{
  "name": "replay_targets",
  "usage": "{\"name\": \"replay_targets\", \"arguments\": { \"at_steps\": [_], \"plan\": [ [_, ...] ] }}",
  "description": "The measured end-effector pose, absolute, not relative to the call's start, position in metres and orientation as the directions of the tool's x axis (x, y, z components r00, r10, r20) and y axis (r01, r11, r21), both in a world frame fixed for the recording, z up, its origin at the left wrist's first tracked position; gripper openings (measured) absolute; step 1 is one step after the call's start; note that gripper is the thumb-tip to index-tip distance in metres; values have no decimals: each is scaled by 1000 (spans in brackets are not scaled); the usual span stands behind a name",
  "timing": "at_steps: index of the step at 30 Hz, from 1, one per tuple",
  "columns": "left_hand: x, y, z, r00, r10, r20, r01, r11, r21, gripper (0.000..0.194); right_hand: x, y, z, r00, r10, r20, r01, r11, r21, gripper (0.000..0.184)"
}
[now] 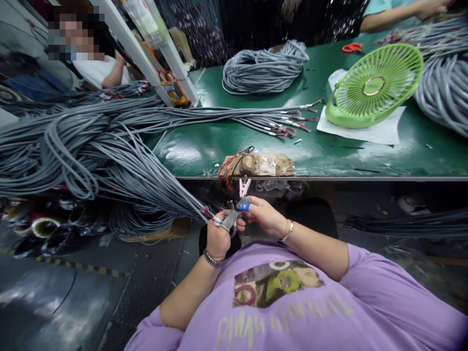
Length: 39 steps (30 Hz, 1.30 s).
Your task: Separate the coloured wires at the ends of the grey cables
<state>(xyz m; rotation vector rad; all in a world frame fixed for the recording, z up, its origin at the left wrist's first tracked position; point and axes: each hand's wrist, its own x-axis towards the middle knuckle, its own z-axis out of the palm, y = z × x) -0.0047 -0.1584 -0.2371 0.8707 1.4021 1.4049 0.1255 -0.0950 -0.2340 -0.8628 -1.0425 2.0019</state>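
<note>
My left hand (218, 239) is closed around the end of a grey cable, whose thin coloured wires (231, 205) fan out above the fingers. Tape covers some of my fingertips, with a blue strip on my right hand (266, 217). That hand's fingers are pinched together beside the wire ends; what lies between them is too small to make out. Just above my fingers a pink clip (244, 187) hangs at the table edge, below a wooden block (268, 165). More grey cables (161, 170) run from the left down to my left hand, their ends showing red and white.
A green table (197, 153) carries a cable bundle with stripped ends (288, 124), a coiled grey cable (263, 68), a green fan (373, 85) and orange-handled scissors (352, 48). A white post (175, 63) stands at left. Two other people sit across the table.
</note>
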Motion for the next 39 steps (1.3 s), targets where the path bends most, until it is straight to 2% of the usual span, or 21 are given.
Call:
{"name": "replay_targets", "arguments": {
  "at_steps": [6,11,14,18,22,25,28,33,36,39],
  "plan": [
    [-7,-160,-238,-290,949,-122,-73,105,992,26,124,-93,-223,-622,763,-174,-267,-416,-870,35],
    [-7,-160,-238,-327,937,-120,-82,99,992,26,117,-99,-229,-609,775,-169,-323,-437,-840,32],
    [-5,-159,-236,-351,928,-124,-97,96,991,29,115,-98,-233,-512,820,-255,-345,-469,-813,25],
    [-4,-159,-234,-360,924,-132,-134,88,987,29,122,-89,-238,-376,840,-391,-489,-538,-686,26],
    [-7,-158,-229,-298,944,-140,-207,79,975,30,134,-81,-247,-451,775,-442,-543,-631,-553,23],
    [-11,-157,-220,-201,970,-140,-230,92,969,28,140,-76,-252,-495,735,-463,-525,-678,-514,23],
    [-13,-152,-210,-83,986,-143,-217,122,968,28,140,-68,-246,-508,749,-425,-494,-657,-569,32],
    [-11,-137,-199,54,984,-167,-220,175,960,29,130,-52,-231,-632,730,-260,-436,-612,-659,48],
    [-10,-129,-200,91,979,-183,-239,200,950,29,123,-49,-230,-638,747,-187,-480,-576,-662,51],
    [-9,-125,-205,98,975,-202,-246,220,944,30,118,-50,-233,-631,751,-194,-522,-597,-609,51]
  ]
}}
